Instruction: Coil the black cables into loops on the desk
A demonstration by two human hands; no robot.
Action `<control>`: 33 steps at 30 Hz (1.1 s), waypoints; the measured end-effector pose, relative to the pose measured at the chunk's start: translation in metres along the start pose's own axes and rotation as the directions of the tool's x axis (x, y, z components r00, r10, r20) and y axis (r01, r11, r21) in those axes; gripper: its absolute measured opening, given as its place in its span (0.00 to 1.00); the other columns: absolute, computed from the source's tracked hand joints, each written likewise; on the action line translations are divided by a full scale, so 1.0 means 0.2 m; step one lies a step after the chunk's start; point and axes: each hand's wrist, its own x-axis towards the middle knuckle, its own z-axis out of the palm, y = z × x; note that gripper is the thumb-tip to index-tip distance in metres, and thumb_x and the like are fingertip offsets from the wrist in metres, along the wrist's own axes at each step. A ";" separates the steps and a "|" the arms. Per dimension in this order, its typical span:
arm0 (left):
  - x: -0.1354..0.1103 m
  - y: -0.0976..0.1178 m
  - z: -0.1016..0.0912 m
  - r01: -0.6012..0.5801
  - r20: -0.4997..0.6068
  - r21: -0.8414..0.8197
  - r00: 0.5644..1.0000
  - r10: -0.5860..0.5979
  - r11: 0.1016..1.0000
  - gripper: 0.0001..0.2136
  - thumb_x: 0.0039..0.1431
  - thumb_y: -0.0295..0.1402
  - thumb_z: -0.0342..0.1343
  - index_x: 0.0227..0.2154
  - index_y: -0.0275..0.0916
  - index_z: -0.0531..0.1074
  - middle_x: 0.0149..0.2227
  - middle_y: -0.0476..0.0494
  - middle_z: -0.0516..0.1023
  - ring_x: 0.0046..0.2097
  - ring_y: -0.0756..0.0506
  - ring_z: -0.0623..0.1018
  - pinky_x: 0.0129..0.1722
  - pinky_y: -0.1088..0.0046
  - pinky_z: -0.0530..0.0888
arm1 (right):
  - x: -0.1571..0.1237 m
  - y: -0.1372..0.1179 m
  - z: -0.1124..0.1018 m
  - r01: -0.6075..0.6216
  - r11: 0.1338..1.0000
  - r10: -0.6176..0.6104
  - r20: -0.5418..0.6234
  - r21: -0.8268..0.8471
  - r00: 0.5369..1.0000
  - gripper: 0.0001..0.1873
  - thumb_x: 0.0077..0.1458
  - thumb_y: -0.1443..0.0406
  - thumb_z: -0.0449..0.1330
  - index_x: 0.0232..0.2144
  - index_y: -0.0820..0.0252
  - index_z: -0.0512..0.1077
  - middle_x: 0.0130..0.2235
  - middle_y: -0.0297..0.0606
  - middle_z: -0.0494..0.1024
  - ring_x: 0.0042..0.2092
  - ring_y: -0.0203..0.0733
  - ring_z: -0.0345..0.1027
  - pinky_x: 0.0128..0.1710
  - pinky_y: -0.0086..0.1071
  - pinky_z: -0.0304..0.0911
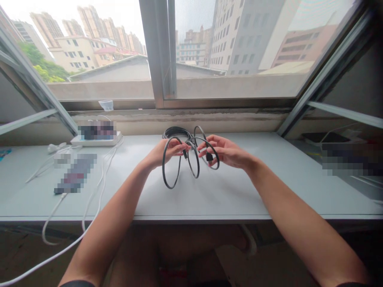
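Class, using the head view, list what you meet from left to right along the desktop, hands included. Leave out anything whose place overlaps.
Blue item at the edge → bunched white cable → white box → left hand → right hand. The black cable loops overlap both hands, so are left out.

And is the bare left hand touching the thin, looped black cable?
Touching: the head view shows the left hand pinching the looped black cable between thumb and fingers.
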 end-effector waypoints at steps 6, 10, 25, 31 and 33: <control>0.00 0.00 0.16 -0.051 0.030 -0.085 0.998 0.054 0.995 0.23 0.55 0.52 0.69 0.40 0.35 0.83 0.44 0.38 0.83 0.47 0.41 0.82 0.46 0.67 0.77 | 0.05 0.06 0.16 0.140 0.976 -0.138 0.022 -0.166 0.990 0.25 0.44 0.58 0.79 0.43 0.57 0.77 0.47 0.43 0.82 0.54 0.52 0.75 0.54 0.46 0.71; -0.01 0.03 0.21 -0.001 0.032 -0.096 0.999 0.004 0.995 0.22 0.55 0.49 0.69 0.42 0.35 0.83 0.38 0.39 0.82 0.42 0.43 0.82 0.41 0.71 0.76 | 0.04 0.05 0.21 0.138 0.960 -0.169 -0.113 -0.244 0.979 0.24 0.43 0.56 0.79 0.39 0.57 0.76 0.39 0.39 0.81 0.45 0.48 0.77 0.43 0.39 0.72; -0.04 0.14 0.04 0.045 -0.544 0.299 0.828 0.132 0.953 0.13 0.67 0.45 0.57 0.41 0.39 0.75 0.32 0.43 0.81 0.32 0.45 0.80 0.33 0.70 0.73 | 0.02 -0.05 -0.05 0.136 0.947 -0.297 -0.628 -0.292 0.719 0.25 0.55 0.48 0.70 0.20 0.56 0.67 0.18 0.31 0.63 0.17 0.31 0.53 0.13 0.28 0.47; -0.03 0.10 0.07 0.061 -0.427 0.105 0.904 -0.011 0.993 0.19 0.67 0.52 0.53 0.46 0.40 0.66 0.40 0.41 0.81 0.36 0.44 0.83 0.27 0.73 0.74 | 0.05 -0.01 0.01 0.249 0.968 -0.212 -0.616 -0.026 0.759 0.24 0.49 0.53 0.74 0.23 0.57 0.63 0.41 0.38 0.78 0.48 0.43 0.75 0.39 0.33 0.75; -0.02 0.08 0.11 0.104 -0.425 0.128 0.904 -0.040 0.986 0.18 0.65 0.49 0.58 0.46 0.40 0.64 0.40 0.41 0.80 0.32 0.46 0.82 0.24 0.74 0.73 | 0.07 0.03 0.07 0.248 0.967 -0.170 -0.571 0.061 0.803 0.25 0.49 0.53 0.74 0.25 0.57 0.62 0.46 0.38 0.78 0.52 0.47 0.74 0.43 0.37 0.77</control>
